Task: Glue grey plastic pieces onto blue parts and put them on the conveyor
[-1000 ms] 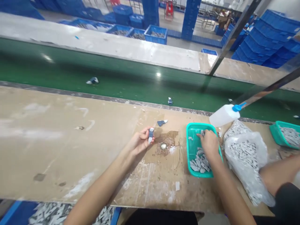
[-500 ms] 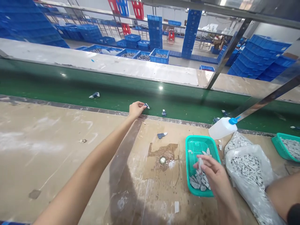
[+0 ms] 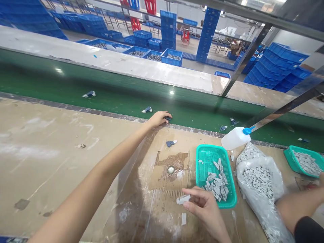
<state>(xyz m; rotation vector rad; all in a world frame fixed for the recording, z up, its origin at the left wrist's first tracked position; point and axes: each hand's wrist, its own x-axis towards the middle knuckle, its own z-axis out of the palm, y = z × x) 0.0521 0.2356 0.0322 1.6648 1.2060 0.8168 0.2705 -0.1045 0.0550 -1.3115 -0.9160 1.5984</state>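
Observation:
My left hand reaches over the near edge of the green belt, its fingers closed on a dark blue part. Low in front of me, my right hand pinches a light grey piece between thumb and fingers. To its upper right, a green basket holds several similar grey pieces. A blue part with a white tip lies on the cardboard surface. Left of my left hand, another blue and white part sits on the belt.
A white bottle with a blue cap leans behind the basket. Right of it are a plastic bag of grey pieces and a second green basket. Another person's arm is at the right edge. A metal post rises beyond the belt.
My left hand has let go of one blue and white part, now on the belt, and moved right onto another. My right hand has moved left out of the basket with the grey piece.

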